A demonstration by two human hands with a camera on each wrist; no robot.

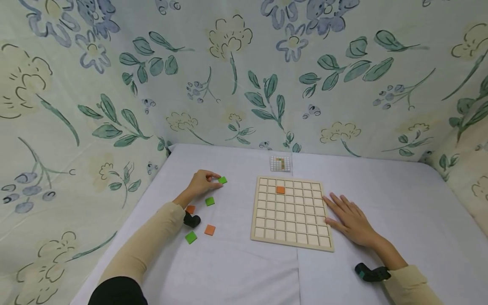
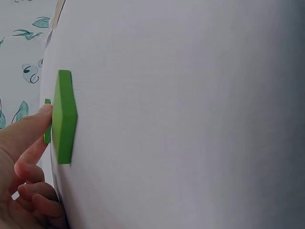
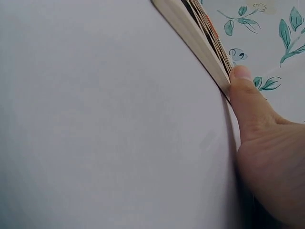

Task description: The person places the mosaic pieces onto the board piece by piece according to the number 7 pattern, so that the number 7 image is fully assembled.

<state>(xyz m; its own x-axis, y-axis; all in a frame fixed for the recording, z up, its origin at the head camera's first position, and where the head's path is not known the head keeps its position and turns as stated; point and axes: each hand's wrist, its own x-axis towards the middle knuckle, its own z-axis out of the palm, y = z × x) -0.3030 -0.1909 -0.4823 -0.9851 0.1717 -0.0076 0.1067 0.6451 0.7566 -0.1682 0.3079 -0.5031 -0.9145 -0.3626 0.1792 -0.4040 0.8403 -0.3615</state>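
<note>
My left hand pinches a small green square tile between thumb and fingertips, left of the board. In the left wrist view, the thumb covers part of that tile, and another green tile lies closer to the camera. A wooden grid board lies at centre right, with one orange tile in a cell near its top. My right hand lies with fingers extended against the board's right edge. The right wrist view shows its thumb touching the board's side.
Near the left forearm lie two more green tiles, one green tile and another green tile, plus an orange tile and a partly covered orange tile. Behind the board is a small printed grid card. White cloth covers the table.
</note>
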